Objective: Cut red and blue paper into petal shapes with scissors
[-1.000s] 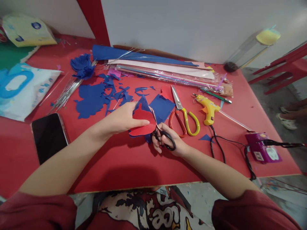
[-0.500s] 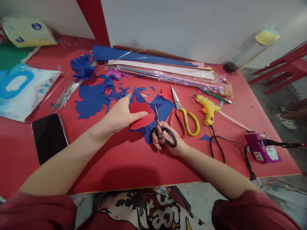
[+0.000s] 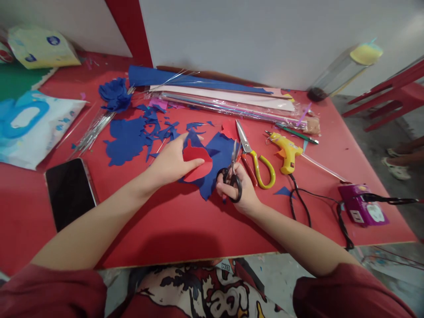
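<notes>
My left hand [image 3: 177, 161] pinches a red petal-shaped paper piece [image 3: 198, 164] together with blue paper [image 3: 218, 154] behind it, thumb on the red. In my right hand [image 3: 243, 190] is a pair of black-handled scissors [image 3: 234, 176], blades pointing up and away from me, apart from the red piece. Just beyond that hand lie larger scissors [image 3: 247, 143] with red and yellow handles, flat on the table. Blue cut-outs [image 3: 126, 137] and small blue scraps [image 3: 162, 128] are spread left of and behind my left hand.
A yellow glue gun [image 3: 288, 152] lies to the right, its cord near a purple box [image 3: 361, 205]. At left are a phone [image 3: 69, 190], a wipes pack [image 3: 36, 128], a blue paper flower [image 3: 114, 93] and wires [image 3: 94, 132]. Wrapped paper strips [image 3: 228, 104] line the wall.
My right hand has drawn the scissors right, away from the red piece, and their blades now point more upright. My left hand keeps its hold, shifted very slightly.
</notes>
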The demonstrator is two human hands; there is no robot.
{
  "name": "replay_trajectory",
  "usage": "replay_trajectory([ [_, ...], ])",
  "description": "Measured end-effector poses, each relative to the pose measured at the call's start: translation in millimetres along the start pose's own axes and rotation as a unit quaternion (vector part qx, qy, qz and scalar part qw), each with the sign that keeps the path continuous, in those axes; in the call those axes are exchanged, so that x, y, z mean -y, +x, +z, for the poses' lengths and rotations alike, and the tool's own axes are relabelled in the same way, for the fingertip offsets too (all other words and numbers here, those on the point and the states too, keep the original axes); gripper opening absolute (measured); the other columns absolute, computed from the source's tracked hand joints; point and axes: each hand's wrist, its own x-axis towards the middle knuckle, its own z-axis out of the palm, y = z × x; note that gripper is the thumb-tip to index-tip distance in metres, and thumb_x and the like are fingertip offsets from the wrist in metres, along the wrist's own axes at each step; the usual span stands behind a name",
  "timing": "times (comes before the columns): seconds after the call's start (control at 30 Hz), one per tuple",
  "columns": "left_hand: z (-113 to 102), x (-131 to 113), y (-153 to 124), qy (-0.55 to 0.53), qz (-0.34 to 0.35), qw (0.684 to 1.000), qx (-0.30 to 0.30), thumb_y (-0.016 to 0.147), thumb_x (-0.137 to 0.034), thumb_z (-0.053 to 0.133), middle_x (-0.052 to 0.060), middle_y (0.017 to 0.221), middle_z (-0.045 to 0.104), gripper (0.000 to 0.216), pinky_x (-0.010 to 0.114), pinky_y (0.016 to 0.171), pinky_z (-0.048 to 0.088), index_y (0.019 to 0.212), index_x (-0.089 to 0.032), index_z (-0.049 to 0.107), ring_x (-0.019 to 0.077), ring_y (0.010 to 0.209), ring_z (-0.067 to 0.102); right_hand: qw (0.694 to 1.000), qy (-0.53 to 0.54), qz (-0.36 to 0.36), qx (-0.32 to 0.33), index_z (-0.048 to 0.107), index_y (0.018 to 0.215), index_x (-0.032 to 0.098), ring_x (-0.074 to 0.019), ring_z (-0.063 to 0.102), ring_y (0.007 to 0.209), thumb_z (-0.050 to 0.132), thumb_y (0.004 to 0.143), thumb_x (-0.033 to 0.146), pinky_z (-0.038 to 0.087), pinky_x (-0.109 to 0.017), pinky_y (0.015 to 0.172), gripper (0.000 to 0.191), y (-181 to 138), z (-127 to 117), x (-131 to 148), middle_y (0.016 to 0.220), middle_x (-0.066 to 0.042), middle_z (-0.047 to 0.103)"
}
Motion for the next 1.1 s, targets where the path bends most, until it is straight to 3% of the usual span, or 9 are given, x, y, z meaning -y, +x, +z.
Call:
replay_trajectory([
  [0.1,8.0,-1.0,-3.0,-0.012,0.009,0.999,0.050,0.071,-0.030,0.062,0.009,0.110,0.064,0.046,0.040,0.093,0.044,0.113,-0.014,0.052,0.0242,0.099,0.061,0.998,-0.013,-0.009,-0.060,0.029,0.076,0.024,-0.0057,0.048,0.042,0.073,0.065,0.023,0.038,-0.019,0.043,0.046,1.8,0.0,-0.2,0.058,0.011,0.057],
  [0.37,26.0,-7.5,-10.9,-0.025,0.004,0.995,0.098,0.071,-0.025,0.062,0.009,0.114,0.063,0.040,0.039,0.093,0.044,0.109,-0.017,0.052,0.0238,0.105,0.059,0.994,-0.050,-0.008,-0.094,0.032,0.075,0.024,-0.0066,0.050,0.050,0.075,0.061,0.025,0.040,-0.020,0.047,0.045,1.7,-0.3,2.1,0.068,0.007,0.060],
  [0.6,35.7,-1.0,-11.3,-0.022,-0.042,0.994,0.103,0.075,-0.033,0.059,0.013,0.113,0.063,0.039,0.041,0.092,0.044,0.108,-0.014,0.053,0.0263,0.103,0.059,0.991,-0.074,-0.032,-0.107,0.033,0.073,0.023,-0.0073,0.048,0.052,0.070,0.064,0.020,0.038,-0.020,0.048,0.037,2.1,-2.6,-0.1,0.065,0.007,0.056],
  [0.77,36.2,-2.3,-11.5,-0.001,-0.071,0.992,0.100,0.078,-0.042,0.050,0.011,0.090,0.068,0.032,0.039,0.075,0.049,0.089,-0.014,0.059,0.0261,0.082,0.064,0.990,-0.076,-0.041,-0.107,0.034,0.074,0.023,-0.0066,0.048,0.051,0.069,0.065,0.019,0.039,-0.020,0.049,0.036,1.9,-3.2,-0.8,0.064,0.008,0.057],
  [1.1,36.0,-1.3,-11.5,0.002,-0.064,0.996,0.055,0.075,-0.042,0.053,0.005,0.068,0.063,0.027,0.032,0.059,0.044,0.067,-0.016,0.055,0.0200,0.064,0.057,0.995,-0.048,-0.031,-0.087,0.033,0.075,0.023,-0.0048,0.047,0.044,0.072,0.068,0.023,0.036,-0.017,0.042,0.040,1.4,-4.0,-2.4,0.063,0.009,0.057],
])
